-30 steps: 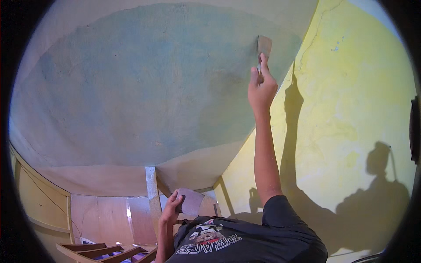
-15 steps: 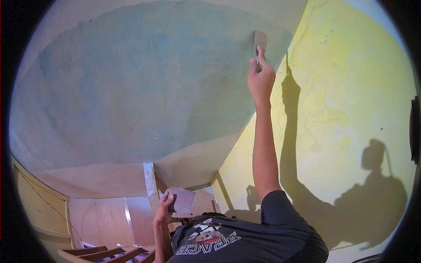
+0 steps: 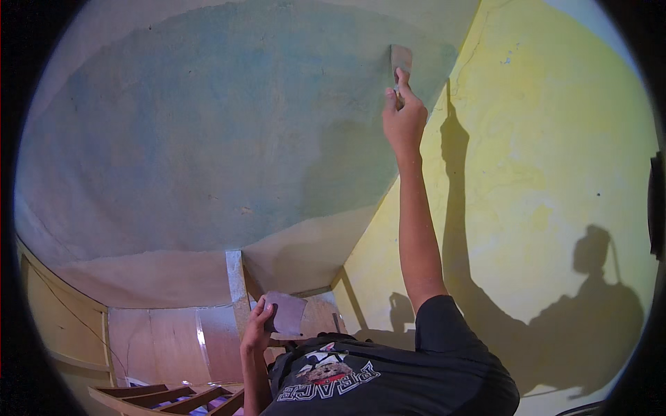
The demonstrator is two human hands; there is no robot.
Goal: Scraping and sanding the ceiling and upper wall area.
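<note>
High up near the corner, my right hand (image 3: pixel 405 125) is closed on a putty knife (image 3: pixel 400 59). Its flat, trapezoid blade lies on or very close to the blue-green surface (image 3: pixel 208 132); exact contact is hard to tell. The index finger stretches along the blade and the handle is mostly hidden in the hand. Low down, in front of my chest, my left hand (image 3: pixel 257 326) pinches a flat, squarish, grey-purple plate (image 3: pixel 286 313) by its left edge. Its kind and what lies on its other face do not show.
A yellow wall (image 3: pixel 534 139) with a thin crack and my shadow on it meets the blue-green surface at the right. Below stand a pale post (image 3: pixel 237 284), a wooden slatted frame (image 3: pixel 173 401) and wood panels (image 3: pixel 170 340). A dark object (image 3: pixel 655 208) sits at the right rim.
My right hand and the putty knife have shifted slightly left along the surface. My left hand still holds the plate in nearly the same place.
</note>
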